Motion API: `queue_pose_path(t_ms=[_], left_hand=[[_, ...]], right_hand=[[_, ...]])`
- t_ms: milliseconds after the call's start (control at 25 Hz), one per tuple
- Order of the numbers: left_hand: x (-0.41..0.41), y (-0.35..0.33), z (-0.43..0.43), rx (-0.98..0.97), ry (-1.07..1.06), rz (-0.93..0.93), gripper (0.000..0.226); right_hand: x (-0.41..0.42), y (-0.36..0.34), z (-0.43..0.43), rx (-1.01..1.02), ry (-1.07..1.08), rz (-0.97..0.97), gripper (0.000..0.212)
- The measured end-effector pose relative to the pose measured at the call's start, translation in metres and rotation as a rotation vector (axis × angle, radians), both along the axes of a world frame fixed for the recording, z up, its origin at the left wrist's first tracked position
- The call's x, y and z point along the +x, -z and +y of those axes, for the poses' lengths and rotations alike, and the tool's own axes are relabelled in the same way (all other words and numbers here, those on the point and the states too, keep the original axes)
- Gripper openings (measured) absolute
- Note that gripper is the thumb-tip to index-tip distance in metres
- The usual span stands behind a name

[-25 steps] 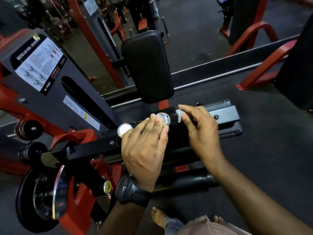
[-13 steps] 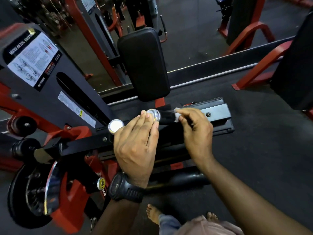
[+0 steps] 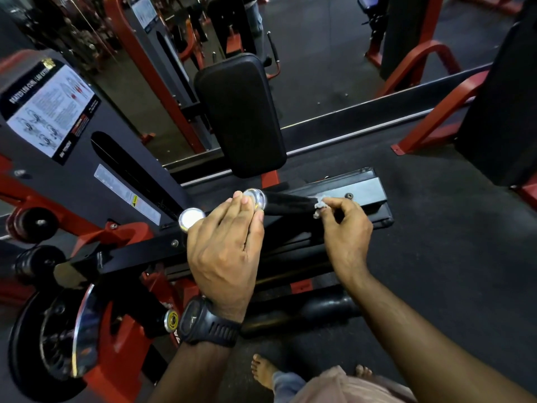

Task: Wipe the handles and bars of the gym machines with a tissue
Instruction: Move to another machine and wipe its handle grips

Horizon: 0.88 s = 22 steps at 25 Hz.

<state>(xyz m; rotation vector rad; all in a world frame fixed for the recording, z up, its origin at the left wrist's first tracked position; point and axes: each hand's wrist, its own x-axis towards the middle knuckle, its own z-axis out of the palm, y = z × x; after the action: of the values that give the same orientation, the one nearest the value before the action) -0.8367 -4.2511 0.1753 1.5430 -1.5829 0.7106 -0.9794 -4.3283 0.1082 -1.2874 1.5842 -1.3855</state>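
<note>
DESK: Where is the tissue (image 3: 319, 204), and which way does the bar run?

PHOTOGRAPHER: It is small, white and crumpled, and it sits against the right end of a black handle (image 3: 287, 203) on a red-and-black leg machine. The handle's long axis runs almost level across the frame, left to right. Its free end points left and carries a chrome cap (image 3: 255, 199).

DESK: And the hands?

PHOTOGRAPHER: The right hand (image 3: 344, 228) pinches the tissue between thumb and curled fingertips. It holds the tissue to the handle where the handle meets a grey plate (image 3: 360, 187). The left hand (image 3: 225, 251) lies flat, back up, with its fingers straight and pressed together and their tips at the chrome cap. Whether they bear down on it, I cannot tell.

DESK: Counts, please.

PHOTOGRAPHER: One tissue, one handle and two hands. There are two caps: a second chrome cap (image 3: 191, 218) shines just left of the left hand, and its bar is hidden under that hand. One black wristwatch (image 3: 203, 321) sits on the left wrist. One black pad (image 3: 241, 114) stands upright behind the handle. One instruction placard (image 3: 49, 109) is on the grey housing at far left. Two bare feet (image 3: 263, 370) stand on the dark floor at the bottom edge.
</note>
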Motion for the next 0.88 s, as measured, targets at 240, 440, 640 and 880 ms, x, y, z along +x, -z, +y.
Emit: queue_pose_path(t_ms=[240, 440, 640, 880], left_hand=[[-0.001, -0.001, 0.001, 0.015, 0.002, 0.0, 0.018], [-0.001, 0.001, 0.0, 0.004, 0.009, 0.03, 0.018], [0.001, 0.0, -0.001, 0.011, 0.005, 0.017, 0.02], [0.003, -0.001, 0.0, 0.02, 0.022, 0.02, 0.019]], right_hand=[[0.016, 0.0, 0.01, 0.024, -0.044, -0.429, 0.022], [0.023, -0.009, 0.014, -0.012, -0.037, -0.506, 0.022], [0.038, -0.027, 0.036, -0.275, -0.155, -0.366, 0.018], [0.043, -0.023, 0.035, -0.525, -0.213, -0.183, 0.013]])
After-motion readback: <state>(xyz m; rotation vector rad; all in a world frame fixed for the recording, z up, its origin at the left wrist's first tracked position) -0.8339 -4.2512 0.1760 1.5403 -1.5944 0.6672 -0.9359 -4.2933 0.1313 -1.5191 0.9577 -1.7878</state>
